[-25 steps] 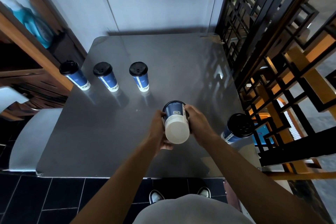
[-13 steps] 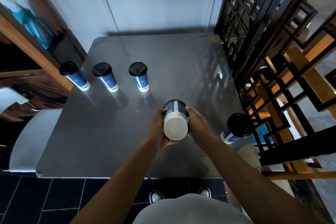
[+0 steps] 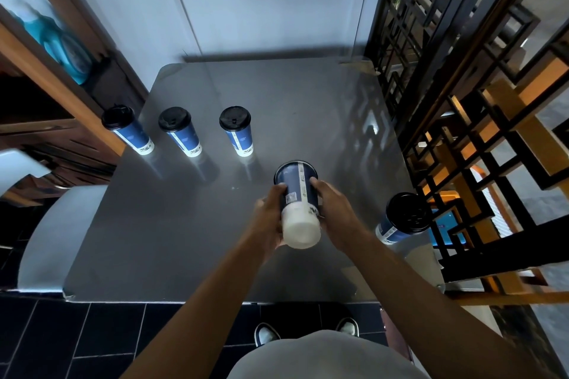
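Head view: a row of lidded cups (image 3: 180,132) stands done on the table (image 3: 184,240). Right of the row, nearer the person, the left hand (image 3: 269,221) and right hand (image 3: 334,212) close their grip round the tipped cup (image 3: 300,191), apparently lidded. Farther right of the row a fifth cup (image 3: 400,221) stands, so two placings seem left.

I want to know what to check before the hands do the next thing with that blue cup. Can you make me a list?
1. Both hands grip the held cup: left hand and right hand wrap its sides. Ok.
2. Held cup upright: its white base faces the camera and its top points away. Not ok.
3. Lid on the held cup: the far end is hidden. Cannot tell.
4. Room on the table right of the row of three lidded cups: bare metal there. Ok.
5. Cup near the table's right edge: close to the right forearm, but apart from it. Ok, though probably worth watching.
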Tool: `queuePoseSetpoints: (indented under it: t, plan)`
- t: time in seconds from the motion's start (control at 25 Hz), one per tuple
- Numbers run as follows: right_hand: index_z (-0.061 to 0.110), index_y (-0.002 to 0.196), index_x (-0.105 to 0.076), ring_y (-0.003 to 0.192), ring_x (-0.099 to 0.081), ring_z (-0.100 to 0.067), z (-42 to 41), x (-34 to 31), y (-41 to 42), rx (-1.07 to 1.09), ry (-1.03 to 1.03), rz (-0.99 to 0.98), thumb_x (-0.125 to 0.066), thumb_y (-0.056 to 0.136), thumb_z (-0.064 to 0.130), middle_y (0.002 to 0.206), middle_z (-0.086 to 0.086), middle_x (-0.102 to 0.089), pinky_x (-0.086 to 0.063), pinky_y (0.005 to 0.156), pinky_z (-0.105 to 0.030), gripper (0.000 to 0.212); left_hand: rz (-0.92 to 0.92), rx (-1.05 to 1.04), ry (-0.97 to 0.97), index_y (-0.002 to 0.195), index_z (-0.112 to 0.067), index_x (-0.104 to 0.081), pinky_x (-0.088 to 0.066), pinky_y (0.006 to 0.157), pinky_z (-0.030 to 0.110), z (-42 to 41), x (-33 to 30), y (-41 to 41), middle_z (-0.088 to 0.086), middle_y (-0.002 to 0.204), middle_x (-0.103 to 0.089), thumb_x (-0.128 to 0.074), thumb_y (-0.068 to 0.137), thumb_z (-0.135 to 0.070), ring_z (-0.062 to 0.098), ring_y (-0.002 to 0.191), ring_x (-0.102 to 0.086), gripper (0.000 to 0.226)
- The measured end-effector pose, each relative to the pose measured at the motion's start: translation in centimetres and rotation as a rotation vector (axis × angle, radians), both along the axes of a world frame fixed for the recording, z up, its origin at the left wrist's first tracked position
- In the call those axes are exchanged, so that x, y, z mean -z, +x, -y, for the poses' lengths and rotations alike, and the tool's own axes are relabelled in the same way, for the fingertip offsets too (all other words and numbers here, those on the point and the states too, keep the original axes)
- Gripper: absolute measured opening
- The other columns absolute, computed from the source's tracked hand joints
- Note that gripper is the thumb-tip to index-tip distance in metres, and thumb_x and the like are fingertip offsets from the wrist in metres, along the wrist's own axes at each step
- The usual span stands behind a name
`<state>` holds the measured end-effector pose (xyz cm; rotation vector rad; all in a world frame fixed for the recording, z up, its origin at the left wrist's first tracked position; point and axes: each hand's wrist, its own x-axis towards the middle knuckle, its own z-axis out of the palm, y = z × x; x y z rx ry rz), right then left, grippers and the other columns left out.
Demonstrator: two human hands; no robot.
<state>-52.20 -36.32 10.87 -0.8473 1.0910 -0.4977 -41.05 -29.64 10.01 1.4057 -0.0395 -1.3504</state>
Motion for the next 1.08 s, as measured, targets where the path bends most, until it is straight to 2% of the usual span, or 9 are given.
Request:
queuePoseSetpoints:
  t: [0.12, 0.24, 0.32, 0.4, 0.52, 0.76, 0.96, 1.0, 1.08]
  plan:
    - [-0.001, 0.124, -0.058, 0.101, -0.068, -0.035, 0.0, 0.6, -1.1, -0.074, 0.012, 0.112, -0.064, 0.094, 0.016, 0.119, -0.021, -0.069, -0.056, 0.091, -0.041, 0.035, 0.255, -0.026, -0.007, 0.122, -0.001, -0.057, -0.059, 0.082, 0.049, -0.7, 1.1, 1.1, 0.025, 0.113, -0.068, -0.066, 0.096, -0.033, 0.03, 0.084, -0.069, 0.042]
    - [0.006, 0.12, -0.064, 0.108, -0.071, -0.031, 0.0, 0.9, -1.7, -0.171, -0.098, 0.082, -0.07, 0.087, 0.003, 0.121, -0.019, -0.072, -0.058, 0.094, -0.037, 0.035, 0.415, 0.081, -0.003, 0.11, -0.017, -0.065, -0.06, 0.064, 0.035, -1.4, 1.6, 2.1, 0.014, 0.104, -0.072, -0.057, 0.103, -0.024, 0.017, 0.071, -0.072, 0.013]
    - [0.014, 0.119, -0.065, 0.106, -0.072, -0.024, -0.1, 1.1, -1.7, -0.214, -0.201, -0.011, -0.073, 0.084, 0.0, 0.121, -0.014, -0.073, -0.059, 0.085, -0.025, 0.038, 0.441, 0.139, -0.035, 0.122, -0.015, -0.064, -0.062, 0.062, 0.032, -1.8, 1.7, 2.6, 0.01, 0.104, -0.074, -0.055, 0.104, -0.016, 0.015, 0.076, -0.075, 0.021]
    - [0.011, 0.132, -0.059, 0.105, -0.071, -0.017, 0.2, 1.4, -1.8, -0.232, -0.239, -0.06, -0.073, 0.082, -0.005, 0.124, -0.01, -0.07, -0.058, 0.077, -0.019, 0.054, 0.404, 0.179, -0.074, 0.134, -0.015, -0.057, -0.064, 0.07, 0.036, -2.2, 1.9, 3.3, 0.009, 0.114, -0.073, -0.065, 0.097, -0.007, 0.021, 0.092, -0.075, 0.039]
    - [0.017, 0.144, -0.049, 0.103, -0.069, -0.008, 0.4, 1.8, -1.4, -0.273, -0.274, -0.137, -0.077, 0.081, 0.0, 0.131, -0.003, -0.065, -0.058, 0.072, -0.016, 0.071, 0.422, 0.276, -0.13, 0.131, -0.021, -0.063, -0.063, 0.074, 0.033, -2.5, 2.9, 4.7, 0.003, 0.115, -0.074, -0.08, 0.076, 0.002, 0.022, 0.098, -0.075, 0.062]
    - [0.013, 0.141, -0.049, 0.115, -0.063, -0.021, 1.7, 2.9, 1.0, -0.336, -0.396, -0.403, -0.083, 0.075, 0.004, 0.139, 0.0, -0.058, -0.054, 0.097, -0.039, 0.075, 0.633, 0.351, -0.162, 0.108, -0.043, -0.057, -0.06, 0.08, 0.033, 0.5, 4.5, 6.5, -0.001, 0.1, -0.069, -0.078, 0.07, 0.012, 0.019, 0.094, -0.07, 0.07]
    - [0.012, 0.136, -0.042, 0.093, -0.061, -0.011, 8.7, 3.3, 4.6, -0.379, -0.607, -0.495, -0.084, 0.073, 0.008, 0.117, 0.001, -0.059, -0.046, 0.067, -0.005, 0.076, 0.82, 0.404, -0.197, 0.12, -0.024, -0.046, -0.055, 0.074, 0.016, 7.3, 5.3, 9.4, -0.008, 0.101, -0.066, -0.082, 0.074, 0.005, -0.003, 0.09, -0.066, 0.065]
    - [0.011, 0.137, -0.04, 0.094, -0.06, -0.01, 10.6, 3.5, 5.3, -0.398, -0.644, -0.503, -0.085, 0.073, 0.01, 0.117, 0.001, -0.058, -0.047, 0.07, -0.007, 0.078, 0.864, 0.414, -0.192, 0.121, -0.018, -0.049, -0.053, 0.075, 0.013, 9.1, 5.2, 9.9, -0.011, 0.101, -0.065, -0.082, 0.074, 0.003, -0.01, 0.087, -0.065, 0.061]
    - [0.008, 0.141, -0.04, 0.108, -0.061, -0.021, 14.8, 4.2, 6.4, -0.446, -0.679, -0.515, -0.087, 0.072, 0.014, 0.126, -0.004, -0.06, -0.052, 0.09, -0.032, 0.084, 0.939, 0.419, -0.167, 0.117, -0.011, -0.057, -0.049, 0.076, 0.01, 12.5, 4.9, 10.8, -0.01, 0.096, -0.068, -0.082, 0.074, 0.001, -0.018, 0.084, -0.061, 0.051]
